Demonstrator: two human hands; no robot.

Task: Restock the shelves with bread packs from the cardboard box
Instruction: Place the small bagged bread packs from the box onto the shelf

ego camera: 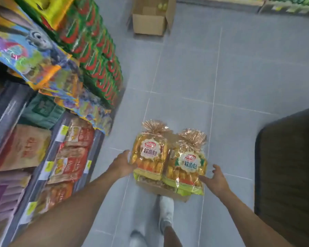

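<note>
Two clear bread packs with gold tied tops stand side by side on a small cardboard box [168, 191] on the floor. My left hand [122, 163] presses against the left side of the left bread pack [150, 154]. My right hand [215, 180] touches the lower right side of the right bread pack [189, 163], its fingers spread. Green and yellow packs lie under the two bread packs in the box. On the left, the shelves [48, 164] hold red and orange bread packs [73, 154].
A second open cardboard box [150, 18] stands far up the aisle on the grey tiled floor. Colourful cartoon bags [34, 56] and green-red packs [96, 56] fill the upper shelves. A dark mat or bin [289, 166] is on the right. My feet in white shoes [166, 209] are below the box.
</note>
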